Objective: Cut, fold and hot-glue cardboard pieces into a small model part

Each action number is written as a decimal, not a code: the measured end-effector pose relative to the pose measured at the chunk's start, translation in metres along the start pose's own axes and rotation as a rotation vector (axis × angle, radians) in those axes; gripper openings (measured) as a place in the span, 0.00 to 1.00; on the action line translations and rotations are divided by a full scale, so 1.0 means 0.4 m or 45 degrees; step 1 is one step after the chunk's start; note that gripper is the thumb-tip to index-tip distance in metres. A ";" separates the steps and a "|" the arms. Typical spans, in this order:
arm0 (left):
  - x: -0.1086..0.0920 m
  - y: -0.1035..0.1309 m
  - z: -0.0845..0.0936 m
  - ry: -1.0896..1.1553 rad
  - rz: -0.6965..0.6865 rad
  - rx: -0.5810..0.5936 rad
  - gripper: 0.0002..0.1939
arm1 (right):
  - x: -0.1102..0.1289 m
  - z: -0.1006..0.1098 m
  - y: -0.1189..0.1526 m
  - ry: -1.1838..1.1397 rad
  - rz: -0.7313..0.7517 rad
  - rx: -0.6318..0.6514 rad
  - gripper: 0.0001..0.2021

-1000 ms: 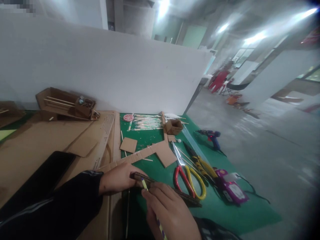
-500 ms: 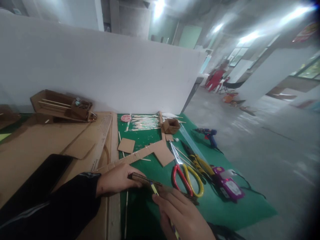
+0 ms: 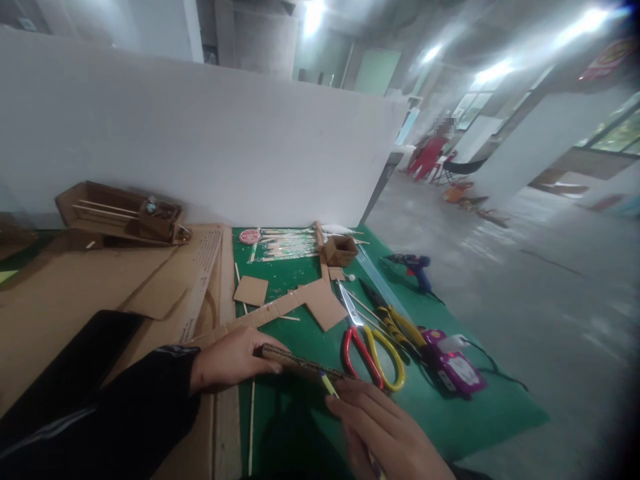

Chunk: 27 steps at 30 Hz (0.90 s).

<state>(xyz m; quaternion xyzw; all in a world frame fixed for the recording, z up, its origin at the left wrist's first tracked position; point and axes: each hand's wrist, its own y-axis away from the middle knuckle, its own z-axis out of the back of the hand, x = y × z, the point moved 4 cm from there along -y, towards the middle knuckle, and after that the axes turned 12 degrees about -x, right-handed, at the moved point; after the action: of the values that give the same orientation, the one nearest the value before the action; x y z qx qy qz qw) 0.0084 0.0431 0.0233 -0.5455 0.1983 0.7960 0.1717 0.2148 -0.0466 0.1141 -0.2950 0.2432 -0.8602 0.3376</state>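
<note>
My left hand is closed on the left end of a brown corrugated cardboard strip, pinched between thumb and fingers. A slim yellow pen with dark marks is gripped in my right hand. Its tip meets the strip's edge right of the middle, and those fingers lie by the strip's right end, covering part of it. Just beyond are red-and-yellow-handled scissors. Flat cardboard pieces lie ahead of my left hand.
Pliers, a purple power strip and a blue glue gun lie on the green mat's right. Behind are a small cardboard box and bagged sticks. A black phone-like slab rests left on cardboard. A white partition stands behind.
My right hand and the pen have slid right along the cardboard strip. My left hand keeps its hold at the left end. The view has shifted slightly.
</note>
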 end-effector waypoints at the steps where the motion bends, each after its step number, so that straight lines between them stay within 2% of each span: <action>1: 0.002 0.000 0.000 -0.005 0.006 -0.004 0.16 | 0.001 0.005 0.000 0.016 0.018 0.014 0.18; 8: -0.002 0.001 0.004 -0.055 0.029 -0.024 0.17 | -0.006 0.030 0.004 0.119 0.078 0.033 0.17; 14: -0.010 0.004 0.004 -0.067 0.029 -0.015 0.16 | -0.035 0.030 0.051 0.065 0.118 -0.116 0.14; 20: -0.003 0.003 0.005 -0.112 0.044 -0.038 0.17 | -0.054 0.039 0.085 0.104 0.073 -0.090 0.15; 27: -0.026 0.005 0.012 -0.152 0.051 -0.043 0.17 | -0.076 0.053 0.124 0.114 0.076 -0.107 0.14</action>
<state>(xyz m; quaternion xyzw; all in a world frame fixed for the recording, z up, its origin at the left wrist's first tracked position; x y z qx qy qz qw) 0.0073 0.0434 0.0350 -0.4957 0.1850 0.8337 0.1580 0.2686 -0.0617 0.0880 -0.2627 0.3028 -0.8510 0.3393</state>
